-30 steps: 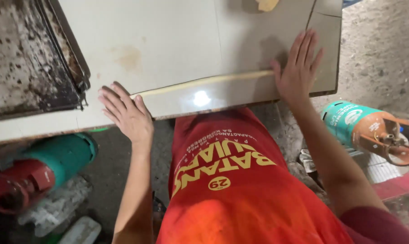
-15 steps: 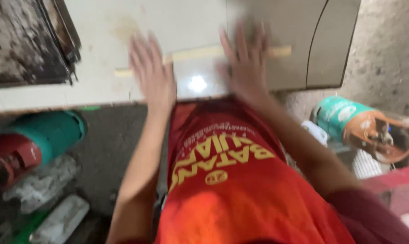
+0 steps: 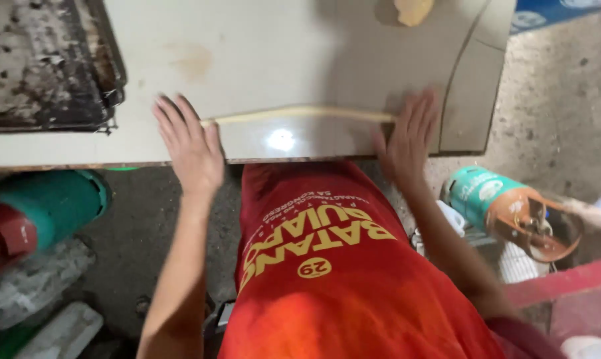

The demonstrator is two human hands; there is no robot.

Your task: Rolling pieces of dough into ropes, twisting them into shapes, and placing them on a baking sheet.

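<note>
- Rolling a long thin rope of pale dough (image 3: 300,114) on the near part of the white table (image 3: 260,53), running left to right between the two hands.
- Pressing the left hand (image 3: 191,147) flat on the rope's left end, fingers (image 3: 174,116) spread wide, gripping nothing.
- Pressing the right hand (image 3: 406,136) flat on the right end, fingers a little apart, also gripping nothing.
- Judging best: keeping palms level and pressure light and even, working outward so the rope thins evenly without breaking.
- Noting a dough lump (image 3: 413,9) at the far edge, a dark baking tray (image 3: 41,66) far left, a green gas cylinder (image 3: 506,203) on the floor to the right.
</note>
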